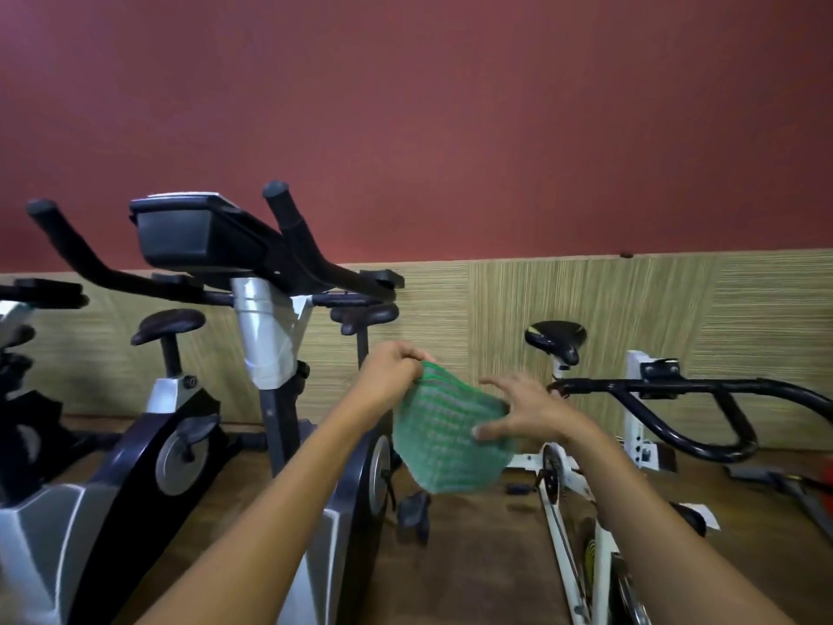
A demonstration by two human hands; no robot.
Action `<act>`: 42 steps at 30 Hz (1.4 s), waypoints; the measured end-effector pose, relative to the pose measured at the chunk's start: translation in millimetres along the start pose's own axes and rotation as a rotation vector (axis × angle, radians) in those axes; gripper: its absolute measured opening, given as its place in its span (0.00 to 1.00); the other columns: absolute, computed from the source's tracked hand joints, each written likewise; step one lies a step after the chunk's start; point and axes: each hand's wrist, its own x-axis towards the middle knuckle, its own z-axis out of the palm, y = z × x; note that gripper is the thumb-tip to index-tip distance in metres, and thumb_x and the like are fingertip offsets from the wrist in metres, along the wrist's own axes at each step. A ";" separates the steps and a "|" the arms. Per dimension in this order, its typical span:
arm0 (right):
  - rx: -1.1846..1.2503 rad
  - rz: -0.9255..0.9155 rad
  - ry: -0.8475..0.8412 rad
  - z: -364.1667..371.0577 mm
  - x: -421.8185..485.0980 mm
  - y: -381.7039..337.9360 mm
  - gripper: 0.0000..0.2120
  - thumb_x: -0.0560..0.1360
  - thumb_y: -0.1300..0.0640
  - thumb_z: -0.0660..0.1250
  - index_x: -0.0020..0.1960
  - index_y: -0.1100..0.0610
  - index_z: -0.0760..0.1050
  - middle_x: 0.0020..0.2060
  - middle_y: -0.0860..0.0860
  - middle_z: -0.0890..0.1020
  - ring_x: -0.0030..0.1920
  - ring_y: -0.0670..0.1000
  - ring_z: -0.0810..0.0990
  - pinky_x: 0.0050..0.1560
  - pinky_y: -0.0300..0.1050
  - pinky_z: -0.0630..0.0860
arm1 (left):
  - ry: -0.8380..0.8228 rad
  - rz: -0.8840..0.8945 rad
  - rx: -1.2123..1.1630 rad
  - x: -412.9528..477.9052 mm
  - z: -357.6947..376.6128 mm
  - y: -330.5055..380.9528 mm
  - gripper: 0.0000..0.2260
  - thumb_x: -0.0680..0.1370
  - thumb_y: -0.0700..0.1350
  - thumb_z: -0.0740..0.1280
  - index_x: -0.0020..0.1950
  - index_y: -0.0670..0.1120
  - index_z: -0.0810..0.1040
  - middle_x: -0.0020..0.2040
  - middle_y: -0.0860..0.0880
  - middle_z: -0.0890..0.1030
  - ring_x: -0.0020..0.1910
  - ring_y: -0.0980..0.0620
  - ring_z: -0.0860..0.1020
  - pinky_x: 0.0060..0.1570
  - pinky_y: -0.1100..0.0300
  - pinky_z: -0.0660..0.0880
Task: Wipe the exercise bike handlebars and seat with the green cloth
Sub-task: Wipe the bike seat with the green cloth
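**Green cloth held up between both hands, bikes all around**

The green cloth (446, 437) hangs in mid-air in front of the person, between a silver-and-black exercise bike (266, 336) on the left and a white exercise bike (586, 512) on the right. It touches neither bike.

The left hand (390, 376) has its fingers curled over the cloth's upper left corner, pinching it from above. The right hand (527, 415) lies against the cloth's right edge with the fingers spread and fairly straight; the thumb crosses the front of the fabric, though motion blur makes it hard to say whether it truly grips or only touches.

The silver bike's black handlebars (90, 259) rise to the left and right of a dark console (180, 236), above the hands. Two dark seats (169, 324) stand near the wall behind it.

The white bike's black seat (559, 338) sits just beyond the right hand, and its curved black handlebars (676, 408) run out toward the right edge of the view.

A wooden floor (473, 557) lies under the bikes. The wall (450, 106) is dark red above and striped tan panelling below.
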 end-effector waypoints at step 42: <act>1.308 -0.111 0.014 -29.0 49.5 46.0 0.17 0.74 0.61 0.72 0.61 0.62 0.77 0.54 0.58 0.85 0.54 0.57 0.85 0.53 0.51 0.82 | -0.173 -0.163 -0.883 49.0 53.3 -17.5 0.34 0.77 0.67 0.57 0.66 0.41 0.78 0.61 0.38 0.81 0.60 0.39 0.81 0.60 0.42 0.76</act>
